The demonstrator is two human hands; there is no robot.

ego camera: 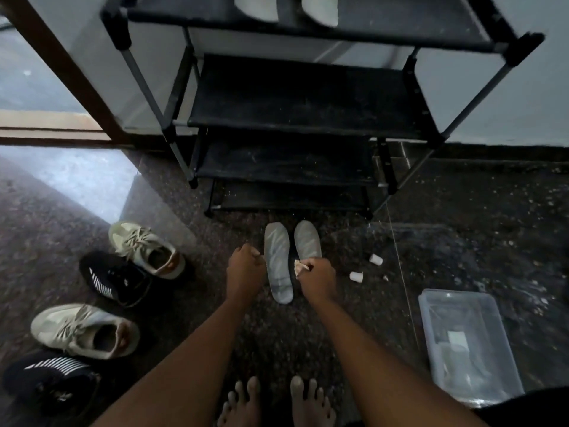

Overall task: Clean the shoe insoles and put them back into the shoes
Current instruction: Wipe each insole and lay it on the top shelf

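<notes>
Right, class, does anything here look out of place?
Yes. Two small white caps lie tipped on the floor right of the insoles, and the four shoes sit scattered at left, off the rack.

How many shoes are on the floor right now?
4, all on the floor at left: a beige sneaker farthest away, a black sneaker just nearer, a second beige sneaker nearer still, a second black sneaker nearest. None appear hidden.

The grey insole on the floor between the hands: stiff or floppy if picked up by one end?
The insole lies thin and flat on the floor, so it would likely droop if lifted by one end. It looks light, probably foam. Its pale streaks, with a cloth gripped in the right hand beside it, hint at dampness: maybe slightly slippery.
</notes>
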